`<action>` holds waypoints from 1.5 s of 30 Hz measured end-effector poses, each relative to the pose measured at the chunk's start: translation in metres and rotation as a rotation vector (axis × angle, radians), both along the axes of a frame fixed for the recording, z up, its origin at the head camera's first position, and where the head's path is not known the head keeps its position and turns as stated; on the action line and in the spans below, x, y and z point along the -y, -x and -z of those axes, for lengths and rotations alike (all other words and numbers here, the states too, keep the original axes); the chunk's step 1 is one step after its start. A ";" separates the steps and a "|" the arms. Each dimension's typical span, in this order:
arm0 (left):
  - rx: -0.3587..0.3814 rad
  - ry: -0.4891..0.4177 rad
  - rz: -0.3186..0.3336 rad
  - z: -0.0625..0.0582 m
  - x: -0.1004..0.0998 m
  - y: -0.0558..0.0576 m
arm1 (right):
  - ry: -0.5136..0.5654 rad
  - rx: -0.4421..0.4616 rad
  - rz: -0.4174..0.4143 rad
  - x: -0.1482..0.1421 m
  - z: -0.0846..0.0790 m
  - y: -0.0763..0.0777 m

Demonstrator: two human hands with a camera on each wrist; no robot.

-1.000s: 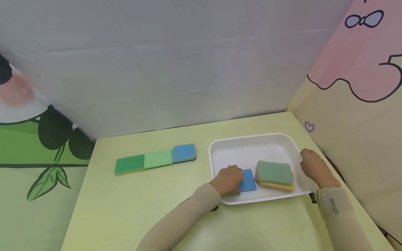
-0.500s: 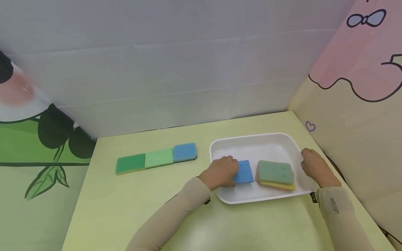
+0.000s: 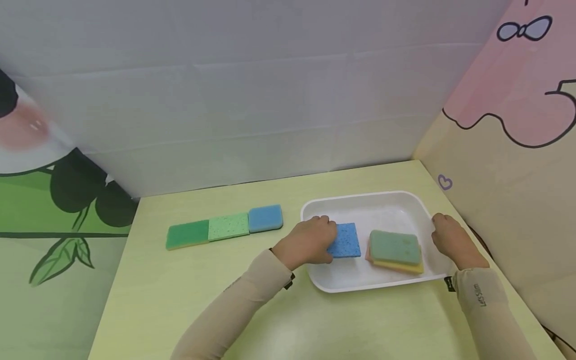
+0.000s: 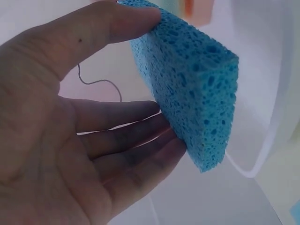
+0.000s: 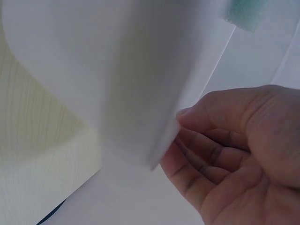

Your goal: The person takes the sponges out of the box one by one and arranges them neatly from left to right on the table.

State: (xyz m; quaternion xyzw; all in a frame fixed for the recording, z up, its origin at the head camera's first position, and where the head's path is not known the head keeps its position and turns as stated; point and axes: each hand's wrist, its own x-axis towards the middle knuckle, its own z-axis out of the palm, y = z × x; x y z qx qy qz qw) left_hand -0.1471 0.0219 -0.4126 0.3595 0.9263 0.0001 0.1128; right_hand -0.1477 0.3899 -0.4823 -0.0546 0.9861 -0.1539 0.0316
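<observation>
My left hand (image 3: 310,241) pinches a blue porous sponge (image 3: 345,241) between thumb and fingertips, over the left part of a white tray (image 3: 378,200). In the left wrist view the thumb lies on one edge of the sponge (image 4: 187,84) and the fingers on the opposite side. My right hand (image 3: 454,240) grips the right rim of the tray; in the right wrist view its thumb and curled fingers pinch that edge (image 5: 164,136). Inside the tray, a pale green sponge (image 3: 394,247) lies on a yellow sponge (image 3: 400,267), with a bit of pinkish sponge showing at its left.
Left of the tray, a dark green sponge (image 3: 187,235), a light green sponge (image 3: 228,226) and a blue sponge (image 3: 265,218) lie side by side in a row on the pale yellow table (image 3: 180,290). Walls stand behind and to the right.
My left hand has lifted the blue porous sponge and moved it left and away from me, from the tray's near side. The right hand stays on the tray rim.
</observation>
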 end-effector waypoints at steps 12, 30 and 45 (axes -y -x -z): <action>0.013 -0.089 -0.033 -0.005 0.049 0.001 | 0.003 0.019 0.015 -0.001 0.000 0.000; -0.012 -0.097 -0.160 0.006 0.156 -0.014 | 0.001 -0.012 0.002 0.004 0.003 -0.001; 0.106 -0.093 -0.390 0.020 0.234 -0.032 | 0.016 0.012 -0.006 -0.001 0.005 0.002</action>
